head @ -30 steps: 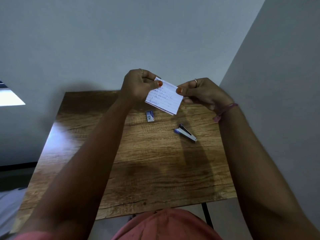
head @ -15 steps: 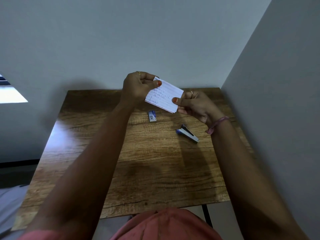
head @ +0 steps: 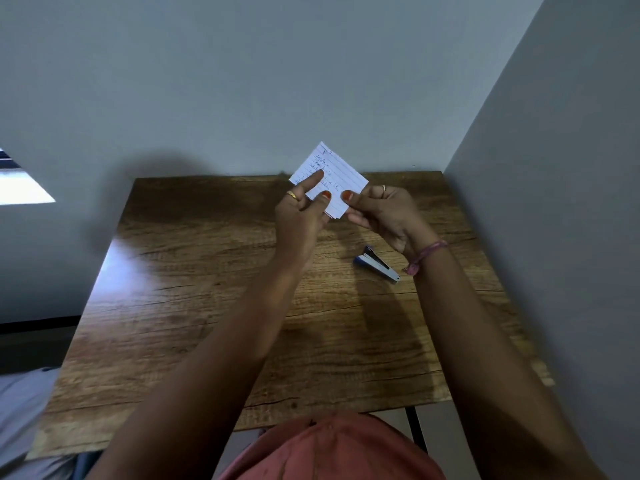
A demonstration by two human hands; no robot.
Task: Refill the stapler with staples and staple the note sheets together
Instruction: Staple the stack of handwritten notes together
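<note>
Both hands hold the lined sheets [head: 341, 181] above the table [head: 194, 306]: left hand [head: 302, 216] pinching, forefinger extended; right hand [head: 382, 211] pinching the lower corner. Stapler [head: 376, 264] lies below the right wrist. The left arm now hides the staple box.

A small stack of lined white note sheets [head: 341, 183], handwriting on the top sheet, is held up tilted above the table's far edge. The blue and silver stapler [head: 376, 264] lies on the wood nearer, slightly right, well apart.
</note>
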